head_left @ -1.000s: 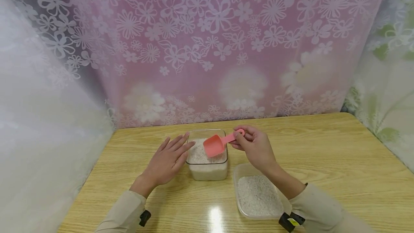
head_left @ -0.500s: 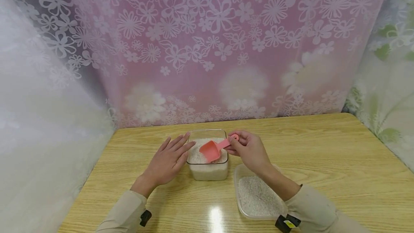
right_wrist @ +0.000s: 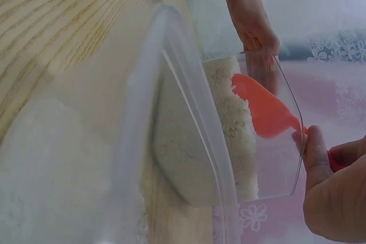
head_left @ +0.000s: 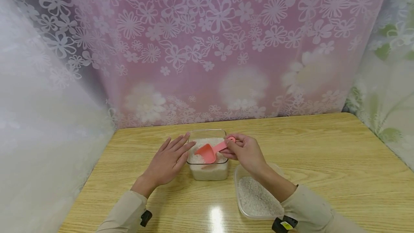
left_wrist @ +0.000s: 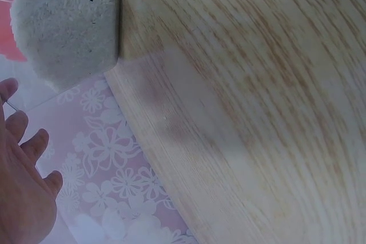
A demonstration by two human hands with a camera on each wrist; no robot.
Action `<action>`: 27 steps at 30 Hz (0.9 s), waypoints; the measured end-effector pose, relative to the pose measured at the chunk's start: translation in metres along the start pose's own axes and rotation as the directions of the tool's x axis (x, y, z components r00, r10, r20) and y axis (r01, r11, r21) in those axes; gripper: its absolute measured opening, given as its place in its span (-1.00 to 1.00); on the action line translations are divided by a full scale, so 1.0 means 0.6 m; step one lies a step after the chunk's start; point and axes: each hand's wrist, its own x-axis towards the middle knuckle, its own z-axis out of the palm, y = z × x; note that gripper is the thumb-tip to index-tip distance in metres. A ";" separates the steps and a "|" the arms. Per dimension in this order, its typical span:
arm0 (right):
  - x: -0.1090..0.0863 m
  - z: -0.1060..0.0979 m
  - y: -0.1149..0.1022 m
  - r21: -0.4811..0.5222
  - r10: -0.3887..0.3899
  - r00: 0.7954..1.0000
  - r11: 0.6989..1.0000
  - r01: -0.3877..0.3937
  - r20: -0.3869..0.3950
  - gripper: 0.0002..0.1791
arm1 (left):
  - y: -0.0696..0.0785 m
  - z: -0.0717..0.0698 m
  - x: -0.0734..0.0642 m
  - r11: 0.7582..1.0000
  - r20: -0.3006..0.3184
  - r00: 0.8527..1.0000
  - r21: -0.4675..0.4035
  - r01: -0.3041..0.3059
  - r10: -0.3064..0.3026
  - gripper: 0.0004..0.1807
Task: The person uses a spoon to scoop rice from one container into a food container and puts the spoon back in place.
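My right hand (head_left: 247,154) pinches the handle of a pink scoop (head_left: 206,152) between thumb and fingers. The scoop's front edge dips into white rice-like grain in a clear square container (head_left: 208,172); in the right wrist view the scoop (right_wrist: 260,107) is partly sunk in the grain (right_wrist: 229,141). My left hand (head_left: 166,161) lies with spread, straight fingers against the container's left rim. Part of that left hand (left_wrist: 26,181) also shows in the left wrist view, beside the grain-filled container (left_wrist: 68,27).
A second, lower translucent tub (head_left: 239,204) with greyish grain stands front right, under my right forearm. Both containers rest on a wood-grain table (head_left: 323,154). A pink floral curtain (head_left: 207,64) hangs behind the table, with pale curtains at both sides.
My right hand has moved left and slightly down, lowering the scoop from above the square container into its grain. The left hand has stayed in place.
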 end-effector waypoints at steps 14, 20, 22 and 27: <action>-0.001 -0.011 0.000 0.059 0.030 0.999 0.998 -0.031 0.030 -0.63 | 0.000 -0.001 0.002 1.000 0.008 1.000 -0.006 -0.006 0.006 -0.52; -0.002 -0.015 -0.002 0.140 0.088 0.996 0.986 -0.091 0.027 -0.62 | 0.000 0.000 0.000 1.000 0.008 1.000 -0.009 0.002 -0.002 -0.52; -0.003 -0.016 -0.003 0.165 0.100 0.994 0.981 -0.104 0.032 -0.61 | -0.001 0.001 -0.001 1.000 0.001 1.000 -0.011 -0.001 0.001 -0.52; -0.006 -0.019 -0.003 0.215 0.116 0.992 0.969 -0.122 0.041 -0.57 | -0.001 0.002 -0.002 1.000 -0.003 1.000 -0.016 -0.005 0.005 -0.51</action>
